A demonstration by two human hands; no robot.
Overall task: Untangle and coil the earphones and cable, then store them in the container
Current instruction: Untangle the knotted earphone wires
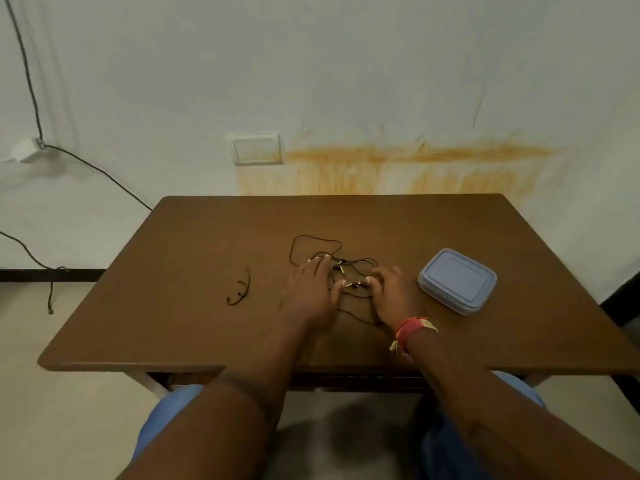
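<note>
So we've got the brown worktop with pretty much everything parked mid-surface. Biggest item is the blue-grey container, lid on, sitting off to the right, just beside our right hand and well apart from the left one. That matters later: whatever gets coiled has a short trip rightward, and the right hand is the obvious one to pop that lid.

Then the tangle itself. The earphones are a loose black mess spread between and under both hands, with one big loop bulging away toward the wall and a strand trailing back toward us past the right wrist. No real long axis to it, more of a sprawl running left to right. Our left hand lies on its left part, fingers fairly straight and pressing on the wire, so that grip is open, pinning and not pinching. The right hand has curled fingers and looks like it's nipping the wire near one of the small metal-tipped ends, though it's tiny and we can't swear to it.

Smallest bit: a short separate cable, curved like a hook, lying alone to the left, nearer the left hand, long axis roughly pointing away from us. Nobody's touching it.

Our guess is we're at the untangling stage, with the pull going rightward while the left anchors.
</note>
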